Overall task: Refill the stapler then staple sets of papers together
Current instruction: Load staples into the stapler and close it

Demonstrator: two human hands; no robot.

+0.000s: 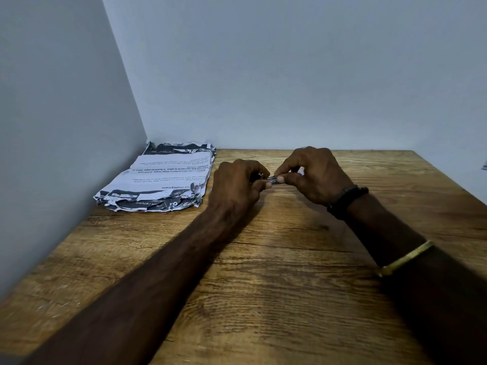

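1. The top sheet of the stack of papers [160, 177] is printed and lies upside down to you. You can read "nd Deployment" in bold, and part of a line, "organized and returned to its place. 3) Scattered paper items". The smaller lines are too blurred to read. The lower sheets have dark, torn-looking edges, with letters that look like "Study" on one.
2. The stack lies on the table [263, 299], to the left of your left hand [237, 183] and slightly beyond it, apart from it and close to the wall [66, 127].
3. Your left hand is knuckles up with its fingers curled round a small dark stapler [255, 177]. The hand hides most of the stapler.
4. Your right hand [316, 172] is just beside the left hand, with the fingertips of the two almost meeting. It pinches a silver metal piece [274, 179] between thumb and forefinger, and the other fingers are bent above it.
5. The silver metal piece bridges the gap between your hands. I cannot tell whether it is a strip of staples or part of the stapler.
6. Both forearms reach forward over the table and converge toward the hands, which are low over the wood.
7. Your right wrist has a black band [346, 201], and a gold bangle [403, 258] sits further back on the forearm.
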